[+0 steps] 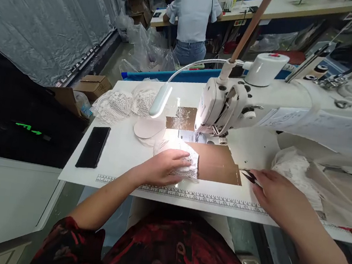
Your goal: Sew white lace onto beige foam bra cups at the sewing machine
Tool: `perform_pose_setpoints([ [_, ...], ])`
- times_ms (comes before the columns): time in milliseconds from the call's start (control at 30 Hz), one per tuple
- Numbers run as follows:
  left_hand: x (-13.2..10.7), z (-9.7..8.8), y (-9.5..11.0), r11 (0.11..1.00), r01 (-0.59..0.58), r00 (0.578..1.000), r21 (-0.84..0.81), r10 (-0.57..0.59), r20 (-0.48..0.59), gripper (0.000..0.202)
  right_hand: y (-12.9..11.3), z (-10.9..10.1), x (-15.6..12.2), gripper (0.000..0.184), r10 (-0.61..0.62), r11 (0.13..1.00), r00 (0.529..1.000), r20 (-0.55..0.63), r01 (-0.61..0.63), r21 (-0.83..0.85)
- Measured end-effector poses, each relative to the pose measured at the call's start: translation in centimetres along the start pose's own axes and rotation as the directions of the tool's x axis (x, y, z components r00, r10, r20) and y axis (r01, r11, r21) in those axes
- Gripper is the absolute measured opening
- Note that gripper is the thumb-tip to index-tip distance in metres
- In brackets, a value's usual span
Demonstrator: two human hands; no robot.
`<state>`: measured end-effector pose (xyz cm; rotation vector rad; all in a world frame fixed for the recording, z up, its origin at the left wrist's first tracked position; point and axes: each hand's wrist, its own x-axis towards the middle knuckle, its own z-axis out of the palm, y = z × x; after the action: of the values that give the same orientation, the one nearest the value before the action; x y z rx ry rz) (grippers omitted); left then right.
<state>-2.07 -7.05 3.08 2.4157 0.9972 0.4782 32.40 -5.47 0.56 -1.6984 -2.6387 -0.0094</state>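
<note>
My left hand [167,166] lies over a white lace piece [194,163] in front of the sewing machine needle, its fingers bent down onto the cloth and holding it against the table. Part of the lace is hidden under the hand. To the right, my right hand [274,187] is closed round small thread snips [251,176], whose dark tips point left toward the brown covering [215,164] on the table. The white sewing machine [224,104] stands just beyond, its needle area lit. Beside the lace sits a pale rounded pad [149,128].
Lace cups [114,106] are heaped at the table's back left, above a black phone [93,146]. A lamp [161,99] hangs over the work. Sheer white fabric [298,171] lies right. A printed ruler [212,199] follows the front edge. A person [194,16] sits ahead.
</note>
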Motion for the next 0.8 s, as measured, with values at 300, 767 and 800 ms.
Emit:
perform_pose_setpoints([
  [300,2.3,-2.7,-3.9,0.791,0.573,0.796,-0.214,-0.599,-0.086,0.067,-0.3,1.2,-0.2,0.037,-0.010,0.984,1.000,-0.020,0.006,-0.179],
  [767,2.9,-0.6,-4.0,0.509,0.381,0.879,-0.771,-0.459,0.131,0.032,-5.0,-1.6,2.8,0.045,-0.091,0.806,0.996,-0.013,0.081,0.586],
  [800,2.8,-0.7,-4.0,0.486,0.384,0.878,-0.785,-0.454,0.149,0.031,-5.7,-1.9,3.6,0.045,-0.113,0.781,0.994,0.001,0.088,0.618],
])
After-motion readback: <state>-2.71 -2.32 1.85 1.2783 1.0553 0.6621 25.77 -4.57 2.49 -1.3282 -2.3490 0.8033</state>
